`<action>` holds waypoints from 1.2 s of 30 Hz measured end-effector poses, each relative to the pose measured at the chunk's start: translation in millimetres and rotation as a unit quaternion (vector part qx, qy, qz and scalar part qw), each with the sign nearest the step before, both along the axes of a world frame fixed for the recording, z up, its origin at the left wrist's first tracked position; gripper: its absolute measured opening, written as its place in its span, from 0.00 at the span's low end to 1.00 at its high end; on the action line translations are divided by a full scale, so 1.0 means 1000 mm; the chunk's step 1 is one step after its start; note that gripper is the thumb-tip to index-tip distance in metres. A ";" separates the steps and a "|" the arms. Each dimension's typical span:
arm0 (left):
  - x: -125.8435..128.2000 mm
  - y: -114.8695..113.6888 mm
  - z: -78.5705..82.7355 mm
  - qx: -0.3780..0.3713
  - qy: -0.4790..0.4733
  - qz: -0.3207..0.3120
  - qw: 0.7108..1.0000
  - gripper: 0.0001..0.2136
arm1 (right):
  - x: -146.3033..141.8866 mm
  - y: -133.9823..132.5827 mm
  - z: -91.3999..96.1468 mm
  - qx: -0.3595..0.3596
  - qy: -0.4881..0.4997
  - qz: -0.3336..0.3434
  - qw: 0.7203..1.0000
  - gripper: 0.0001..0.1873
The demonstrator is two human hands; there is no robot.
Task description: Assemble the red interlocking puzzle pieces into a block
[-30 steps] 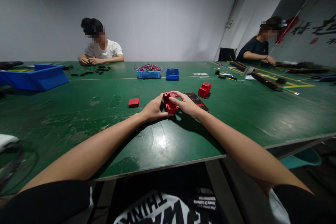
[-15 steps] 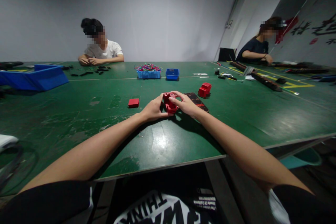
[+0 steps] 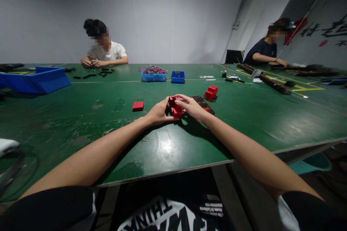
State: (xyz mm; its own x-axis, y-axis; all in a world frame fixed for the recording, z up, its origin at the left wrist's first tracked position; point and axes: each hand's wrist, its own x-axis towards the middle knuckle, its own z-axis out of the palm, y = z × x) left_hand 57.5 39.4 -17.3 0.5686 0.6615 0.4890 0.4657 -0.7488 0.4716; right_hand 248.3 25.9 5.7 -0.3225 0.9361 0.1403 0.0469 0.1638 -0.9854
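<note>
Between my two hands is a red hollow block (image 3: 177, 112), tilted so that its recessed inside shows. My left hand (image 3: 159, 112) grips its left side, with the thumb along the lower edge. From the right, my right hand (image 3: 191, 106) holds it, thumb reaching over the opening and fingers behind the top. A flat red square piece (image 3: 138, 106) lies on the table to the left. Behind my right hand, a dark phone (image 3: 203, 104) lies flat, partly covered. A red stepped block (image 3: 211, 93) sits beyond the phone.
On the green table (image 3: 162, 151) stand a blue bin of colourful wires (image 3: 153, 75), a smaller blue tray (image 3: 178, 76) and a large blue bin (image 3: 40, 79). One person (image 3: 105, 50) sits across at left, another (image 3: 264, 50) at right. A long dark strip (image 3: 267, 79) lies far right.
The red block in my hands has tipped very slightly; my grip looks the same. The person at the right has moved a hand outward to the right.
</note>
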 end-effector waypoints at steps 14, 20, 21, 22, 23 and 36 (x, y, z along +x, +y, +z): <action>-0.001 0.004 -0.005 0.040 0.022 0.004 0.999 0.44 | -0.001 -0.002 -0.004 0.026 -0.047 -0.012 0.998 0.32; 0.000 -0.001 -0.001 0.065 0.141 0.104 0.982 0.41 | 0.000 -0.001 -0.003 0.025 -0.049 -0.030 0.998 0.29; 0.000 -0.002 0.000 0.073 0.155 0.119 0.978 0.36 | 0.000 -0.001 -0.003 0.028 -0.055 -0.045 0.997 0.29; 0.000 -0.004 0.001 0.081 0.165 0.139 0.973 0.32 | 0.000 0.000 -0.002 0.032 -0.061 -0.059 0.996 0.30; -0.001 -0.004 0.002 0.089 0.172 0.166 0.967 0.30 | 0.001 0.000 -0.002 0.034 -0.067 -0.071 0.995 0.30; -0.030 0.011 0.009 -0.027 0.279 0.428 0.860 0.38 | 0.007 0.005 -0.004 0.048 -0.087 -0.062 0.993 0.33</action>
State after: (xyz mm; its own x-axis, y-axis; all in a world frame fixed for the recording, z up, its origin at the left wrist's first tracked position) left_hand 27.7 50.7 -7.8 -0.0009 0.9673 0.2536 0.9998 -0.0045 0.0206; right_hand 255.4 30.7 1.5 -0.2320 0.9553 0.1832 0.2410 0.2389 -0.9406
